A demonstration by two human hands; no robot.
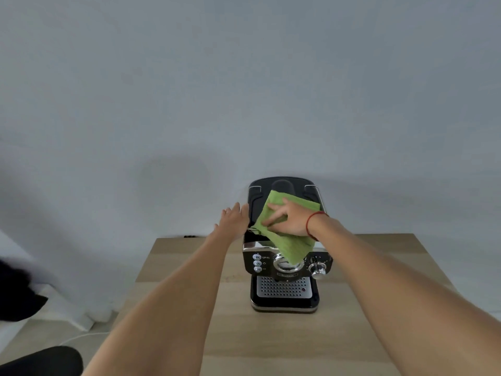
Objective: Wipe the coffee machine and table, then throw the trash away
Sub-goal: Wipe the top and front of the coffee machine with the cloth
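Note:
A black and chrome coffee machine [284, 278] stands on the light wooden table [189, 308], close to the wall. A green cloth [292, 245] lies across its top and hangs over the front edge. My right hand [288, 221] presses flat on the cloth, fingers spread, a red string around the wrist. My left hand [234, 219] rests against the machine's upper left side with the fingers extended, holding nothing. The machine's drip tray and control knobs are visible below the cloth.
A pale wall rises right behind the table. On the floor at left are a white cable [81, 336] and a white skirting [81, 316]. Dark objects sit at the left edge [16, 294] and the bottom left corner [40, 362].

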